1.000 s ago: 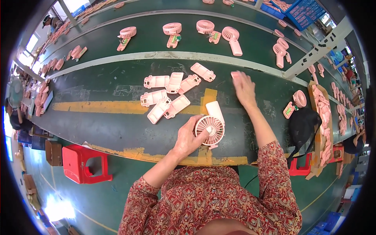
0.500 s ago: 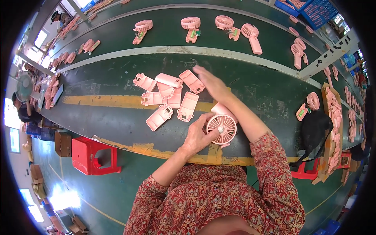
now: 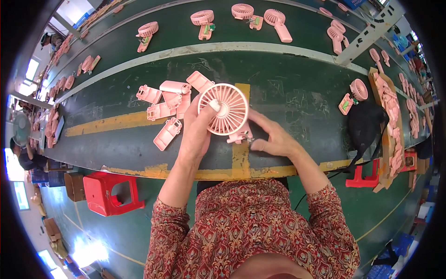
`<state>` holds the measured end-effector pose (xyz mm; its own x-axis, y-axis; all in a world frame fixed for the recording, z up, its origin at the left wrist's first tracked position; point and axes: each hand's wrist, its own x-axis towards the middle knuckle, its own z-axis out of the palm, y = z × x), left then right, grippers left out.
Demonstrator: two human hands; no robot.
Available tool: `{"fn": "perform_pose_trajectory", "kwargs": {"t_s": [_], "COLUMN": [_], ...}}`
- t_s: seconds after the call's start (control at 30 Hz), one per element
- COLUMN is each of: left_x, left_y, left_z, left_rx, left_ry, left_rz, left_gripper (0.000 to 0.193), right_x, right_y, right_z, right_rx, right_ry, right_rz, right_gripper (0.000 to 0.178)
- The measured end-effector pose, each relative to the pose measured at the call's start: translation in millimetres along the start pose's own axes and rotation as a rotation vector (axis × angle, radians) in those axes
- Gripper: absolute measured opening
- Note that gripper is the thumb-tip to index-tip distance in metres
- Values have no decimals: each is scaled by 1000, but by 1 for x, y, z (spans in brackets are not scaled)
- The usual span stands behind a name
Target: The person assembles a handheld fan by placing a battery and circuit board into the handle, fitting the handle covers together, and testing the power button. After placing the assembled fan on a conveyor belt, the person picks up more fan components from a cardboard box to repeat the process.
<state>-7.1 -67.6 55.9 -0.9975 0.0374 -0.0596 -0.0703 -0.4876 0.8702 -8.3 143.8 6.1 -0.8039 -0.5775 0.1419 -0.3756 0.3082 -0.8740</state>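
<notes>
My left hand [image 3: 194, 136] grips a pink handheld fan [image 3: 229, 114] by its round, spoked head. The thumb lies across the front grille, with a white covering at its tip; the other fingers are hidden behind. At the fan's lower right side is my right hand [image 3: 278, 138], its fingertips behind the rim and its thumb by the short pink neck part. A small metal piece [image 3: 248, 136] shows between that thumb and the neck. Left of the fan lies a loose pile of pink handle shells [image 3: 167, 133], partly covered by my left hand.
Beyond a pale rail [image 3: 186, 52], several pink fans [image 3: 202, 18] lie on a green belt, some with green circuit boards. To the right are another opened fan [image 3: 358, 89], a black bag [image 3: 364, 123] and a carton of pink parts [image 3: 375, 76]. A red stool [image 3: 100, 190] stands left.
My right hand has drawn back from beyond the shells to the fan's side. The fan has been raised and turned, its lower part now toward me. The whole view has shifted slightly.
</notes>
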Motion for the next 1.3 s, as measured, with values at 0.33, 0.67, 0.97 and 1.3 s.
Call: {"fn": "perform_pose_trajectory", "kwargs": {"t_s": [0.33, 0.67, 0.97, 1.3], "left_x": [6, 2, -39, -25], "left_y": [10, -1, -8, -36], "left_z": [8, -1, 28, 18], "left_rx": [-36, 140, 168, 290], "left_ry": [120, 120, -121, 62], "left_rz": [137, 252, -4, 154], "left_gripper": [33, 36, 50, 43], "right_x": [-24, -53, -46, -53], "right_y": [-46, -29, -22, -40], "right_z": [3, 22, 27, 35], "right_rx": [266, 1264, 980, 1029], "right_ry": [39, 25, 45, 12], "right_rz": [454, 673, 803, 603], "right_gripper": [29, 34, 34, 27]}}
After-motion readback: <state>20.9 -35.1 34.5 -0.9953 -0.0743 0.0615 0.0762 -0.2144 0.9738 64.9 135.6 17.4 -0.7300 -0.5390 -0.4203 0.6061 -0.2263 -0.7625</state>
